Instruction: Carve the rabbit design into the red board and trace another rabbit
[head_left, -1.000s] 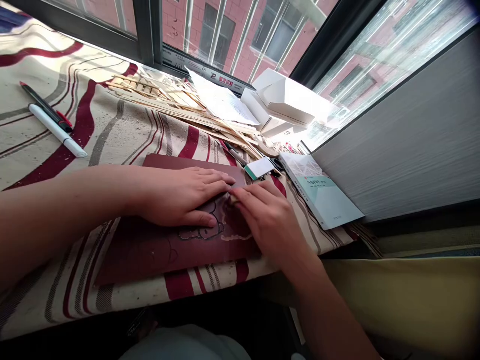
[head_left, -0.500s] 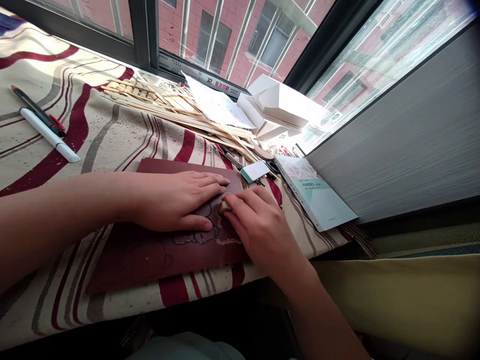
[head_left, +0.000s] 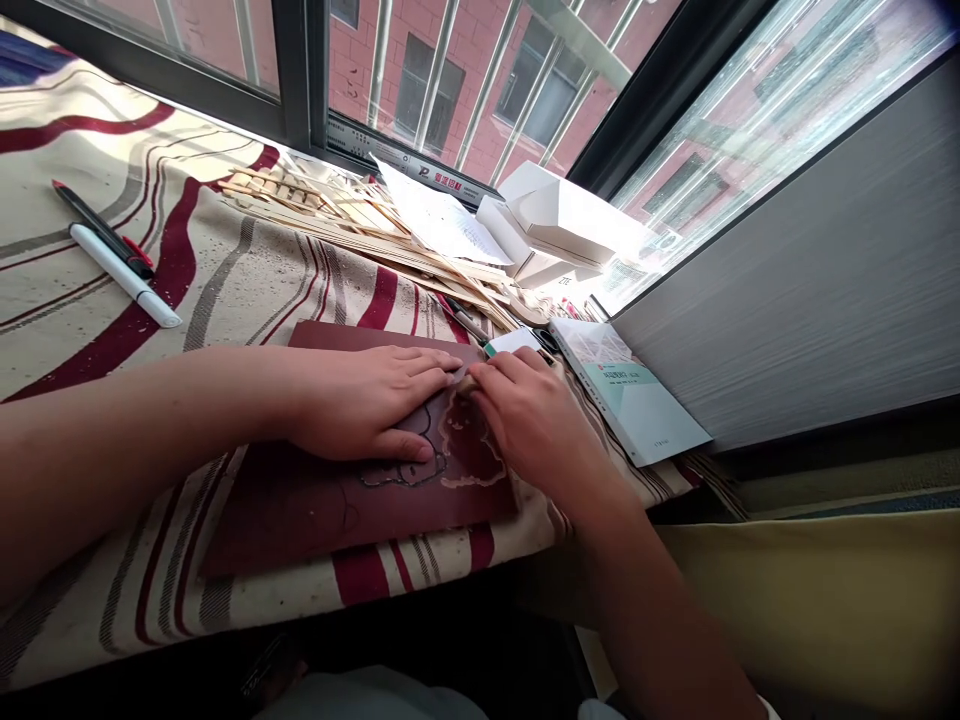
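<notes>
A dark red-brown sheet (head_left: pixel 292 520) lies flat on the striped cloth. It carries black drawn lines and a pale tan outline (head_left: pixel 471 482) of a rounded figure near its right end. My left hand (head_left: pixel 382 395) rests flat on the sheet, fingers stretched to the right, covering part of the black drawing. In my right hand (head_left: pixel 532 420), thumb and fingers pinch a small tan piece (head_left: pixel 468 384), mostly hidden, at the top of the pale outline. Whether it is wood or something else I cannot make out.
Thin wood strips (head_left: pixel 322 215), a paper sheet (head_left: pixel 435 215) and a white box (head_left: pixel 562 220) lie along the window. A book (head_left: pixel 634 390) is at the right, beside a small white-and-green block (head_left: pixel 514 343). Pens (head_left: pixel 124 275) lie at the left on the striped cloth (head_left: pixel 247 290).
My right hand has moved up and slightly right with the tan piece, uncovering more of the pale outline. My left hand stays flat on the sheet. The whole view has shifted slightly.
</notes>
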